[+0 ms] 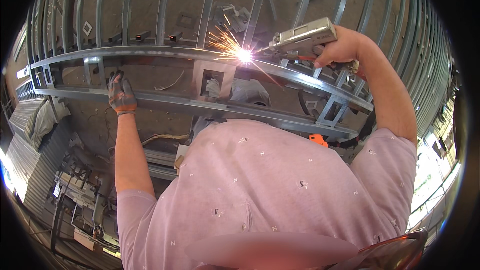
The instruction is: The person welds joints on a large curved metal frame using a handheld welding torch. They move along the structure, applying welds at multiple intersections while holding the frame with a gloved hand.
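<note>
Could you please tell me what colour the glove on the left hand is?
The glove looks grey with orange at the cuff, seen in the head view.

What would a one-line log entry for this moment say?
left hand: gloved, resting on steel frame | right hand: holding welding gun | sparks at frame joint

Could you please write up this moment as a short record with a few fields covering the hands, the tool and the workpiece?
Setting: workshop with a long grey metal frame of rails and square cut-out plates
Left hand: gloved, resting on the frame's near rail
Right hand: bare, gripping a grey handheld welding gun
Tool tip: at the frame's far rail, with a bright spark burst
Nearby: more metal bars lie beyond the frame
Clothing: pink short-sleeved shirt
</note>
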